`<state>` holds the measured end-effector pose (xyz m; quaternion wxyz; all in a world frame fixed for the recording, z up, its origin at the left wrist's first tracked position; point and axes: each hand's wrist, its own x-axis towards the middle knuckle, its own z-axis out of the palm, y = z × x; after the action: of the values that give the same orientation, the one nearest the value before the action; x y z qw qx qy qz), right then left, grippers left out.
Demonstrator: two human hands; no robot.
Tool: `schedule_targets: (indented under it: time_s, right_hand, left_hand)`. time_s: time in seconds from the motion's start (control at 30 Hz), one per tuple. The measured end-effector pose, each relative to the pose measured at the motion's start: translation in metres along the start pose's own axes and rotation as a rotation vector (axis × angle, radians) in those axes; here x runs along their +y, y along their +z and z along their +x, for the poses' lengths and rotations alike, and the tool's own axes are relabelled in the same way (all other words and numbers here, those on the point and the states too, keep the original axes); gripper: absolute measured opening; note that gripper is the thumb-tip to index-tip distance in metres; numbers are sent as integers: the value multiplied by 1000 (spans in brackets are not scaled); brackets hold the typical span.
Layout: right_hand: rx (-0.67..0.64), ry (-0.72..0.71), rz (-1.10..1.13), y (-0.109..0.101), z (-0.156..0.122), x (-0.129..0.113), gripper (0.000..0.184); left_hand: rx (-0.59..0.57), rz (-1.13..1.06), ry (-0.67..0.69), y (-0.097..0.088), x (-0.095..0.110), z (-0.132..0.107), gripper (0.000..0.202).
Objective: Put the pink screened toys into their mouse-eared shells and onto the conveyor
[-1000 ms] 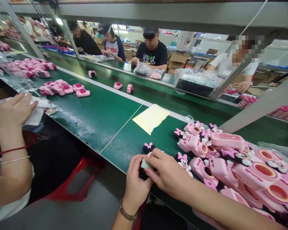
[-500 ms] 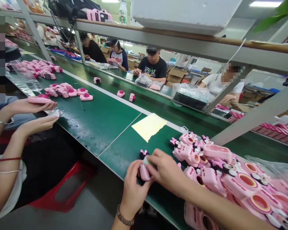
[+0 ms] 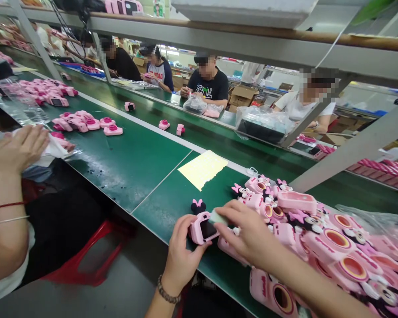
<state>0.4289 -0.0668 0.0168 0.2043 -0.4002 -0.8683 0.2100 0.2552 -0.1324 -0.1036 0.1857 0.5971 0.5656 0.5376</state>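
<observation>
My left hand (image 3: 181,254) grips a pink toy camera (image 3: 199,229) with black Minnie Mouse-style ears and a pink bow (image 3: 198,206), its dark screen facing up toward me. My right hand (image 3: 248,229) pinches a pale green pad (image 3: 218,217) against the top edge of that screen. Close beside my right hand lies a heap of pink toy camera cases (image 3: 328,243) with round lenses and Minnie figures. A co-worker's hand (image 3: 16,152) at the far left rests on a white cloth (image 3: 55,149).
A green conveyor bench (image 3: 159,176) runs ahead, carrying a yellow paper sheet (image 3: 202,168) and several pink cameras (image 3: 112,130). Beyond a grey metal shelf rail (image 3: 351,75) sit several co-workers, with bagged goods (image 3: 262,123) and cardboard boxes (image 3: 242,101). A red stool (image 3: 93,260) stands below.
The pink camera has turned so its dark screen now shows, and the green pad lies at its top edge. The co-worker's hand has moved onto the white cloth.
</observation>
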Motion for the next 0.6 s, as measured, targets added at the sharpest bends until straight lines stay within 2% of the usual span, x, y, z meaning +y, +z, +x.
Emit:
schedule_targets:
  time_s: [0.1,0.2,0.4,0.5,0.6]
  right_hand:
    - [-18,14,10,41,4,-12,13]
    - [15,-2,21,61,5,-14,10]
    - [47,-63,44,61,6,-8,12]
    - [117,-4,41,61,8,-7,14]
    - [77,-23,69,58,7,-7,15]
  left_hand:
    - [48,42,13,1,0,-1,45]
    - [80,59,20,4,-1,-2,44]
    - [90,81,56,7,-3,-2,45]
    - [97,89,43,8,0,0,48]
    - [105,91,36,8,3,1,43]
